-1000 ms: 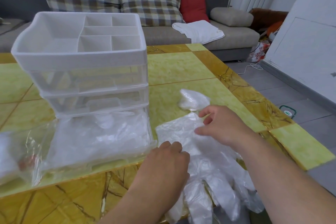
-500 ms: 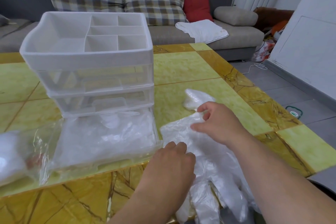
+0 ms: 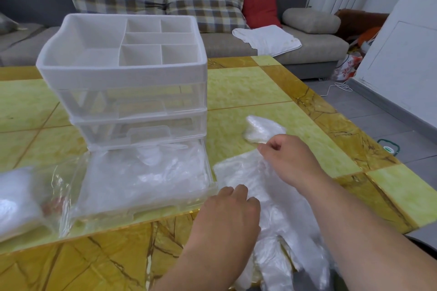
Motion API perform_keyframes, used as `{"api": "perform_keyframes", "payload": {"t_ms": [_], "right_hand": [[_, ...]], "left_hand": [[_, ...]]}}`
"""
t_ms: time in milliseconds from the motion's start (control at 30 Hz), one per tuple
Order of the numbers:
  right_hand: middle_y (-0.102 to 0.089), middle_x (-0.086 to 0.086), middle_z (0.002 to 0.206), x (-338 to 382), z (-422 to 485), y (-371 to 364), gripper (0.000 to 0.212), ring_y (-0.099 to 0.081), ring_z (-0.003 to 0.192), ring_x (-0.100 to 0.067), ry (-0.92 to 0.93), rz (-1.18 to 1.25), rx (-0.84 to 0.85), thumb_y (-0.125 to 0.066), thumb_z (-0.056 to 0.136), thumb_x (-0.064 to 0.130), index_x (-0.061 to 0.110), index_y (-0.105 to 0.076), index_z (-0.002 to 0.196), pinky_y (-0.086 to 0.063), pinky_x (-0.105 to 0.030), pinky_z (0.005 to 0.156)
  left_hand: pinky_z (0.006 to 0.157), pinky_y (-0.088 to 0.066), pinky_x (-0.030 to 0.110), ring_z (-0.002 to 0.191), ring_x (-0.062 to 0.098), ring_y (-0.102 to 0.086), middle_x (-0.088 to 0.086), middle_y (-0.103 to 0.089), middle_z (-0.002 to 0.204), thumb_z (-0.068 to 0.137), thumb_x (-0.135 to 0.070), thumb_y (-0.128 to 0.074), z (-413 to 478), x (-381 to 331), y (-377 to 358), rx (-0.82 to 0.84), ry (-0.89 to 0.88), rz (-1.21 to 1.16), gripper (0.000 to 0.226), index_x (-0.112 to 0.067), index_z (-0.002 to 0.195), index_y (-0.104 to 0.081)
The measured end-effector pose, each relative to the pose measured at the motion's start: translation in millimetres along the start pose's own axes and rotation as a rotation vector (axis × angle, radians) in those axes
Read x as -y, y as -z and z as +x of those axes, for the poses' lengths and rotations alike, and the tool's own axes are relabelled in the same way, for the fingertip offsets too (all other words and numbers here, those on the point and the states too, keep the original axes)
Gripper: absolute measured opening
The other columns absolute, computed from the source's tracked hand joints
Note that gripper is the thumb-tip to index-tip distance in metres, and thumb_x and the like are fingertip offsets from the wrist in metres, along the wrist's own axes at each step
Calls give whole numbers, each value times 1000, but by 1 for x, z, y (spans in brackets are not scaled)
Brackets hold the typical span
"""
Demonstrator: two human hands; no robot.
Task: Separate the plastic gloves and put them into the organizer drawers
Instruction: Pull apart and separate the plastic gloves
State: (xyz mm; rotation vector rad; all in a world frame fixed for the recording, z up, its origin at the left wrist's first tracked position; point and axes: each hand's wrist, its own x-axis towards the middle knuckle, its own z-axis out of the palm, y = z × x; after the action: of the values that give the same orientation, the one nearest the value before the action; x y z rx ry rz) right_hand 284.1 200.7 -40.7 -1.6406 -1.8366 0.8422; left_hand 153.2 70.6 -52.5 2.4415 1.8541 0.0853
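Note:
A stack of clear plastic gloves (image 3: 246, 177) lies flat on the table, fingers hanging off the near edge. My left hand (image 3: 229, 215) rests on the stack with curled fingers, pressing it down. My right hand (image 3: 287, 157) pinches the cuff edge of the top glove. A crumpled glove (image 3: 262, 129) lies just beyond my right hand. The white organizer (image 3: 123, 71) stands to the left; its bottom drawer (image 3: 196, 194) is pulled out and holds several gloves (image 3: 144, 172).
A clear bag of gloves (image 3: 21, 198) lies at the left edge of the yellow-green tiled table (image 3: 248, 92). A grey sofa with checked cushions (image 3: 203, 0) and a white cloth (image 3: 267, 39) stands behind. The table's right edge drops to a grey floor.
My right hand has shifted slightly along the cuff and closed its pinch on the top glove. My left hand stays on the stack. The camera has drifted a little.

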Motion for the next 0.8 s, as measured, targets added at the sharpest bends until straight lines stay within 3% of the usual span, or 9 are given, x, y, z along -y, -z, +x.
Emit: {"api": "perform_keyframes", "payload": {"t_ms": [67, 133, 167, 233, 333, 467, 567, 667, 800], "right_hand": [[-61, 5, 75, 1, -1, 2, 30, -58, 66, -14, -36, 42, 76, -78, 81, 45, 19, -66, 89, -41, -27, 60], [-59, 8, 82, 1, -4, 1, 39, -60, 71, -11, -57, -45, 167, -87, 71, 31, 27, -65, 102, -41, -23, 60], [-59, 8, 78, 0, -4, 0, 37, -59, 68, -12, -47, -93, 173, -86, 69, 20, 27, -65, 99, -42, -24, 59], [-51, 3, 64, -2, -3, -2, 20, -50, 58, -17, -24, -145, 100, -75, 70, 8, 20, -59, 72, -38, -28, 54], [-36, 0, 54, -2, 0, -1, 39, -34, 50, -17, -36, -45, 58, -68, 82, 12, 18, -39, 56, -27, -27, 51], [-44, 9, 41, -1, 1, 2, 38, -39, 38, -10, -49, -37, 41, -62, 92, 18, 14, -48, 57, -29, -24, 46], [-67, 1, 55, 4, -2, 10, 28, -64, 49, -17, -13, 26, 31, -62, 93, 13, 0, -58, 68, -40, -24, 48], [-74, -7, 67, 22, -9, 32, 23, -67, 51, -12, 14, 208, -56, -62, 96, 10, -3, -63, 77, -42, -17, 45], [-75, -2, 71, 46, -25, 63, 19, -66, 52, -14, 111, 361, -125, -63, 97, 15, 11, -66, 79, -42, -29, 56]], "left_hand": [[85, -50, 38, 104, 24, -50, 3, -48, 115, 100, -38, -51, 0, 0, 1, 10, 15, -1, 27, -17, 116, -54], [85, -48, 38, 106, 24, -49, 3, -47, 116, 100, -39, -50, 1, -1, 2, 18, 29, 3, 29, -17, 118, -53], [85, -48, 37, 107, 24, -49, 3, -46, 117, 100, -39, -50, 1, -1, 2, 20, 30, 11, 29, -17, 118, -53], [83, -48, 37, 106, 23, -49, 3, -47, 116, 100, -38, -49, 0, -2, 3, 27, 33, 26, 26, -18, 116, -53], [83, -48, 37, 105, 23, -49, 2, -48, 116, 100, -38, -48, 0, -2, 4, 33, 30, 32, 25, -18, 114, -53], [89, -49, 38, 108, 23, -49, 1, -49, 117, 100, -41, -49, -1, -2, 9, 54, 50, 12, 28, -19, 116, -55], [94, -48, 36, 113, 19, -52, -4, -52, 121, 99, -48, -49, -4, -2, 23, 21, 80, -86, 34, -22, 119, -57], [91, -48, 27, 108, 10, -58, -14, -57, 120, 98, -53, -50, -7, 3, 51, -220, 166, -293, 35, -31, 123, -59], [81, -54, 28, 91, 3, -63, -16, -62, 107, 86, -44, -69, -6, 27, 73, -707, 371, -679, 41, -29, 124, -62]]}}
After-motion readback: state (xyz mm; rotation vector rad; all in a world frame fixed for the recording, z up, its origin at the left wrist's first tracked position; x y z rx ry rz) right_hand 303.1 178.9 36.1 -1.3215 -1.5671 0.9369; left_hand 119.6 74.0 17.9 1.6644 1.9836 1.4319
